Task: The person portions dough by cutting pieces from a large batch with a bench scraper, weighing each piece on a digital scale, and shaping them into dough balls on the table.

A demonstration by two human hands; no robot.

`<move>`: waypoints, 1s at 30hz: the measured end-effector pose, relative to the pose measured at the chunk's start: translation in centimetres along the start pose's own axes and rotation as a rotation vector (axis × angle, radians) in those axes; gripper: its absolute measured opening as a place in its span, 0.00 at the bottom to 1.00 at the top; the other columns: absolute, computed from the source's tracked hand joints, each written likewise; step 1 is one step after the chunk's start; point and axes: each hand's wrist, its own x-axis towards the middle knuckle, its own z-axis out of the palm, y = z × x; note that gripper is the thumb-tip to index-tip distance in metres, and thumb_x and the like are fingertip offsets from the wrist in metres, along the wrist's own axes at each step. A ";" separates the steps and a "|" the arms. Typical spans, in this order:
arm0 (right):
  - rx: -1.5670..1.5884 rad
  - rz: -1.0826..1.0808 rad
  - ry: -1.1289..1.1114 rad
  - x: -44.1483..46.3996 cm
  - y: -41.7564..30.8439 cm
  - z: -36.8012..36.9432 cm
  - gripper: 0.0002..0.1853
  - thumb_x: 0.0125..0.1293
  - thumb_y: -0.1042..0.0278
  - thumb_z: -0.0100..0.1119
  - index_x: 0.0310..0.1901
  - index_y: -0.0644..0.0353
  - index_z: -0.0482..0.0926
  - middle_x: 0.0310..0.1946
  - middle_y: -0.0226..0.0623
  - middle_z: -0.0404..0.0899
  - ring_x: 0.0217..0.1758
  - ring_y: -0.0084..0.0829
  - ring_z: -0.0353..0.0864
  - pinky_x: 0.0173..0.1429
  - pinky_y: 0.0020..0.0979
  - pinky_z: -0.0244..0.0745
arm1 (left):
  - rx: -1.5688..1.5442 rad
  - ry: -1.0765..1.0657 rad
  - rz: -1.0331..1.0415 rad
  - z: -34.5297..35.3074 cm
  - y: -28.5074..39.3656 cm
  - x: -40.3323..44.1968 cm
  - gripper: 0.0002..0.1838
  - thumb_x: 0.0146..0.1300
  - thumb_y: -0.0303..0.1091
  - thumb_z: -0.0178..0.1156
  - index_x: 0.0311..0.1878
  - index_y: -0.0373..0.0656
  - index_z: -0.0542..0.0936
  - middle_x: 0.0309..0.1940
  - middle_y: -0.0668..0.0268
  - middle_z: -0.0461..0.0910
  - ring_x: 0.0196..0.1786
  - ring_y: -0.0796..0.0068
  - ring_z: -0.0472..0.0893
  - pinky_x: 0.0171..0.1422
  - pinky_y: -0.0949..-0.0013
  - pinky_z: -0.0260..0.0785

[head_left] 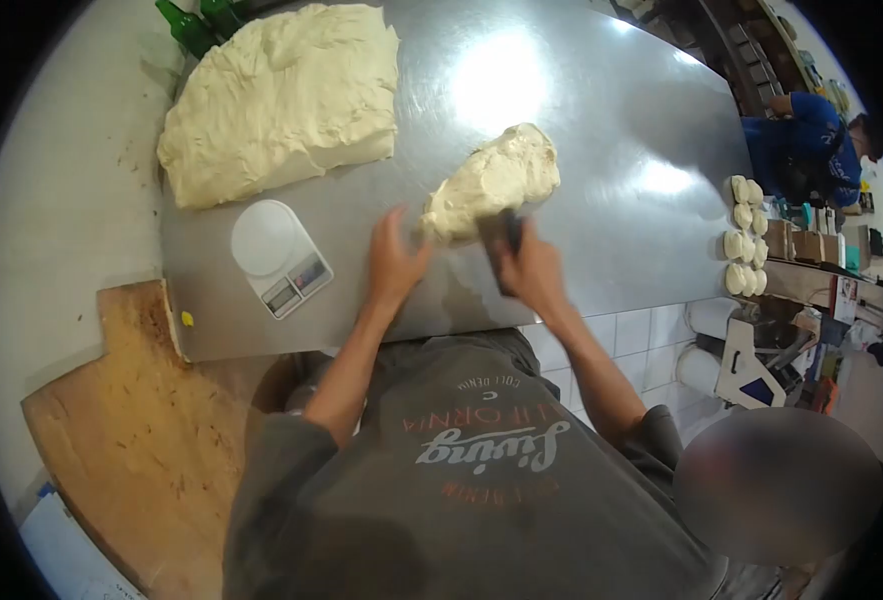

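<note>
A long lump of pale dough (pixel 501 175) lies on the steel table (pixel 601 240) in front of me. My right hand (pixel 533 268) is closed around the black handle of a dough scraper (pixel 491 250), its dark blade blurred by motion at the near edge of the lump. Beside the lump's left end is my left hand (pixel 397 262), fingers apart and nothing in it; whether a fingertip touches the dough I cannot tell. A white digital kitchen scale (pixel 266 240) stands left of that hand, its round platform bare. Behind the scale rests a much larger slab of dough (pixel 286 95).
Small dough pieces (pixel 744 240) sit in rows at the table's right end. Green bottles (pixel 189 28) stand at the far left corner by the wall. A person in a blue shirt (pixel 811 140) is beyond the right end. A wooden board (pixel 141 430) lies at lower left.
</note>
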 end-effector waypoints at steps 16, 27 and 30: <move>-0.180 -0.206 -0.134 14.0 -1.2 6.1 0.15 0.75 0.62 0.64 0.50 0.62 0.70 0.30 0.56 0.87 0.33 0.62 0.89 0.41 0.60 0.82 | 0.134 0.088 0.034 6.1 -1.0 -5.2 0.25 0.49 0.32 0.83 0.48 0.44 0.81 0.53 0.59 0.81 0.60 0.52 0.80 0.68 0.51 0.73; 0.045 0.087 -0.168 4.0 -1.0 5.9 0.20 0.77 0.60 0.60 0.57 0.67 0.69 0.38 0.70 0.85 0.43 0.72 0.85 0.47 0.66 0.77 | -0.037 0.150 0.220 1.8 0.6 -1.3 0.37 0.75 0.42 0.66 0.78 0.31 0.65 0.78 0.40 0.67 0.80 0.36 0.67 0.86 0.44 0.57; 0.120 -0.063 -0.200 4.7 -1.5 5.5 0.19 0.75 0.63 0.60 0.60 0.66 0.70 0.44 0.71 0.85 0.47 0.70 0.86 0.50 0.60 0.79 | -0.201 -0.030 0.083 1.6 0.1 -0.2 0.36 0.75 0.49 0.64 0.78 0.38 0.69 0.73 0.46 0.75 0.76 0.38 0.71 0.82 0.42 0.60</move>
